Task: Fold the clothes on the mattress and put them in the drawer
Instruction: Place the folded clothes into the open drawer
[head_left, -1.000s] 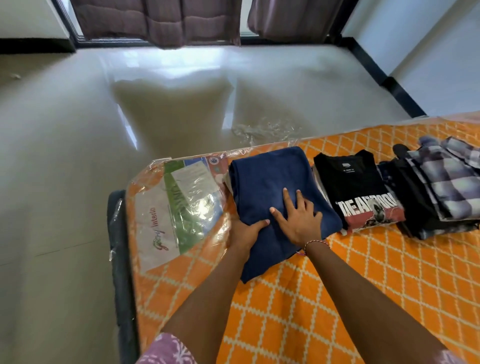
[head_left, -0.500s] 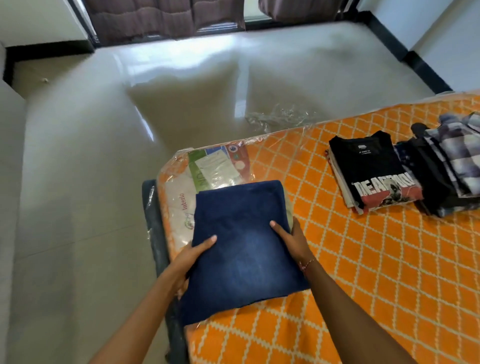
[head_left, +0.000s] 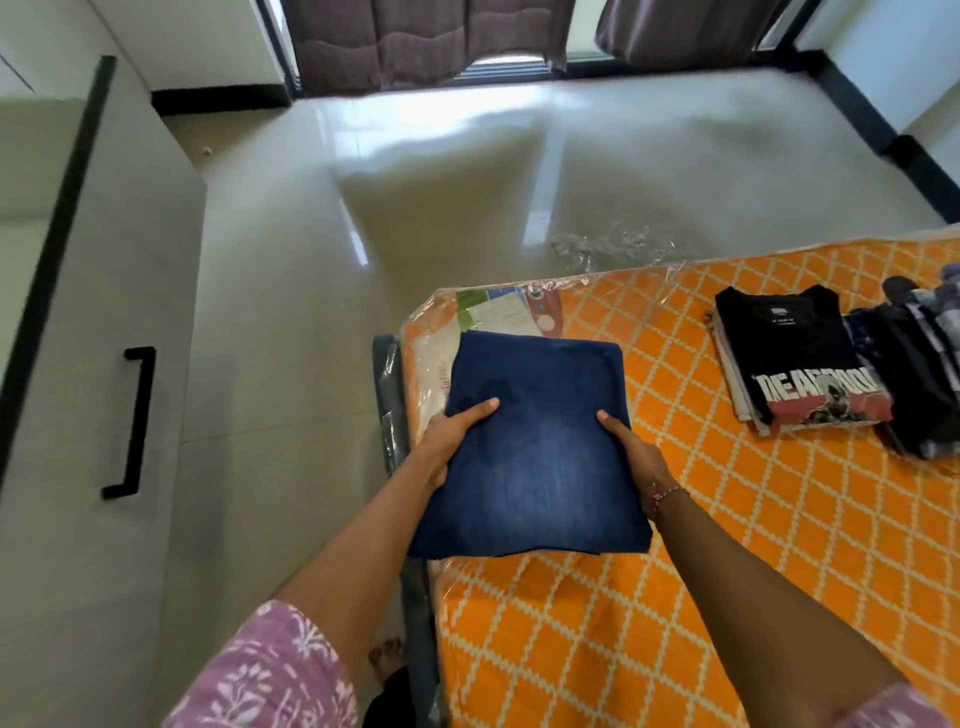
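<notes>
From the head camera, looking down over both forearms: a folded pair of blue jeans is held up flat above the near left corner of the mattress, overhanging its left edge. The left hand grips the left side of the bundle, thumb lying across the top of the denim and the fingers tucked out of sight beneath it. The right hand grips the right side in the same way, thumb on top, fingers hidden under the cloth; a thin thread bracelet circles that wrist. Both sleeves are a pink floral print.

The mattress is orange with a pale diamond lattice and sits in clear plastic wrapping; a printed label shows under the plastic at the far left corner, just beyond the jeans. Farther right on the mattress lies a folded black T-shirt with a white and red print, on top of a small stack. Just beside it, at the right edge of view, is a heap of dark and checked clothes, partly cut off.

On the left stands a pale cabinet front with a black bar handle. The glossy floor stretches to a far window hung with dark curtains. A crumpled piece of clear plastic lies on the floor beyond the mattress.
</notes>
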